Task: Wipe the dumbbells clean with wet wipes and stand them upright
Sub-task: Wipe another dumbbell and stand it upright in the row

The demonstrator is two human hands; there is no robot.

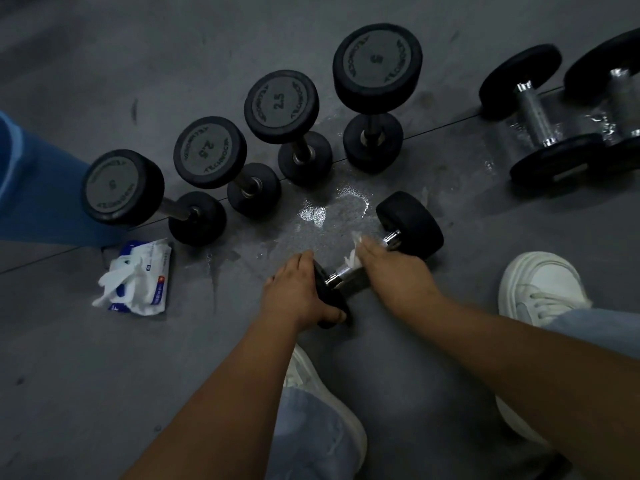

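The left hand (298,292) is curling its fingers round the near black rubber head of a chrome-handled dumbbell (410,220), hiding most of it, while the right hand (391,268) is closing a white wet wipe (350,260) round the handle, fingertips unseen. The dumbbell is lying on the grey floor (104,375) beside a wet patch (332,209); beyond, four black dumbbells (280,102) are standing upright, and two more dumbbells (540,112) are lying cut off at the right.

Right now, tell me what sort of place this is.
Probably a gym: upright dumbbells stand in a row, chrome-handled dumbbells lie on their sides at the right, all on a dark floor.
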